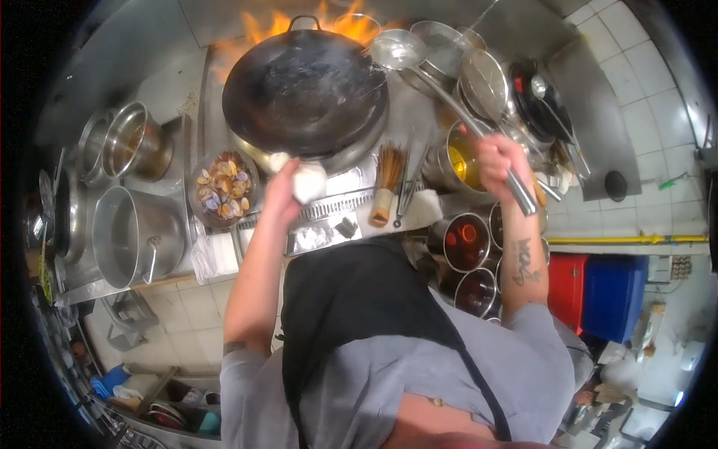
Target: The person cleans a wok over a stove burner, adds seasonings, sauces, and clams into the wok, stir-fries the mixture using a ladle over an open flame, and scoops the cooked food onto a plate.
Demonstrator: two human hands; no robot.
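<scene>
A large black wok (303, 93) sits tilted on the stove with orange flames behind its rim. My left hand (283, 193) is closed on a white cloth (309, 182) at the wok's near edge. In my right hand (501, 166) is the long metal handle of a ladle (398, 50), whose bowl hangs by the wok's right rim. To the left of my left hand, a bowl of clams (223, 185) stands on the counter. A bamboo brush (386, 183) lies between my hands, beside metal tongs (408, 187).
Metal pots (139, 236) stand at the left. On the right are a container of yellow oil (458, 159), strainers (483, 84), and several containers of dark or red liquid (465, 241). Flames (258, 28) rise behind the wok. Red and blue bins (615, 298) stand lower right.
</scene>
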